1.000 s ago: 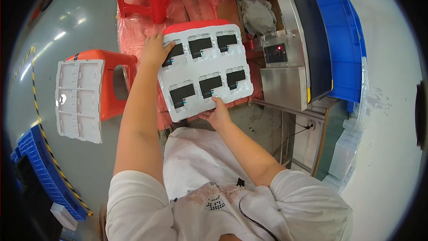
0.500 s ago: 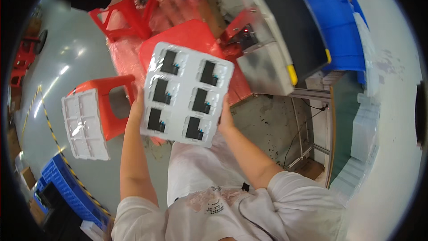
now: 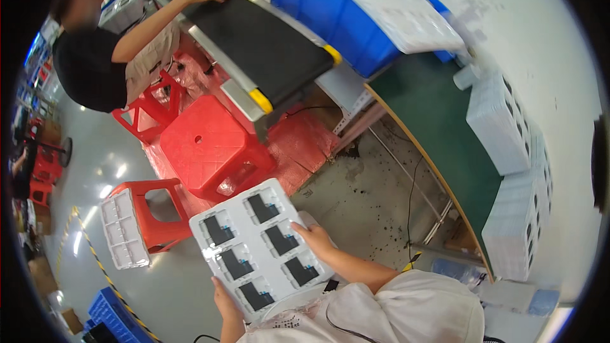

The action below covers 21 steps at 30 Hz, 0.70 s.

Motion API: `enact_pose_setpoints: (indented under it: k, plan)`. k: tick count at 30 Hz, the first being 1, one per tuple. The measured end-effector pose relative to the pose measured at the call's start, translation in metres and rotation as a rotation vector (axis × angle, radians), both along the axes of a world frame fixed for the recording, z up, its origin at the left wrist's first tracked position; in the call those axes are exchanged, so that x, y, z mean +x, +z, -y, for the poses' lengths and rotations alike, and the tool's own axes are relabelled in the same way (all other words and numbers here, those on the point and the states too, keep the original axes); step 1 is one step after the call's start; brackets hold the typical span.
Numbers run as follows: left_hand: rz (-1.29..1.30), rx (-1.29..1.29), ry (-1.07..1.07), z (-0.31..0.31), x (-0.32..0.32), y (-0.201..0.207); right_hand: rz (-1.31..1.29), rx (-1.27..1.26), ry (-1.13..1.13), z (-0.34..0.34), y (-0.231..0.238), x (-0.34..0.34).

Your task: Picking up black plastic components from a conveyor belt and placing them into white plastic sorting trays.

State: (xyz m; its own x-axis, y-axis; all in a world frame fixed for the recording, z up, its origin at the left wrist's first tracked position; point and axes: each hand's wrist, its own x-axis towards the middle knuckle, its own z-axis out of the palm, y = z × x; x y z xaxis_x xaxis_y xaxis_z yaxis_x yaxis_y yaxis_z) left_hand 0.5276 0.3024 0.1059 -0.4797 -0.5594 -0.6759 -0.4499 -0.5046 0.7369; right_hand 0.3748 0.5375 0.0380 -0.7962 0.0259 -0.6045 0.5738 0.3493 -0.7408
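A white plastic tray [image 3: 257, 239] lies level in front of my body, tilted slightly in the picture. In its pockets sit several flat black parts with small blue ends, such as the black part [image 3: 263, 208] near its far edge. My left hand [image 3: 227, 300] grips the tray's near left edge, its fingers partly hidden underneath. My right hand [image 3: 314, 241] holds the right edge with the thumb on top, other fingers out of sight below.
A red stool [image 3: 203, 140] stands ahead, beside a black conveyor belt [image 3: 254, 41] where a co-worker [image 3: 89, 70] reaches over. To the right, a green table [image 3: 432, 114] bears stacked white trays [image 3: 499, 127]. A blue bin [image 3: 318, 13] and an orange stool [image 3: 149, 216] flank the area.
The view has turned toward the right. Both hands have brought the tray lower and closer to my body, away from over the red stool. The co-worker and green table now show more fully.
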Motion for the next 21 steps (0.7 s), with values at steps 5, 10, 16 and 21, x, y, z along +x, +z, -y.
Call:
enact_pose_setpoints:
  k: [5, 10, 16, 21]
  plan:
    - [-0.06, 0.017, -0.17, -0.05, -0.022, 0.032, -0.023, 0.04, -0.151, -0.088, 0.04, 0.025]
    - [-0.395, 0.265, -0.448, -0.068, -0.067, 0.1, -0.288, 0.17, -0.432, -0.129, 0.158, 0.032]
    - [-0.516, 0.547, -1.089, -0.009, -0.099, 0.132, -0.429, 0.391, -0.528, -0.121, 0.264, 0.068]
    - [-0.516, 0.819, -1.529, -0.125, -0.159, 0.216, -0.591, 0.765, -0.478, -0.26, 0.397, 0.032]
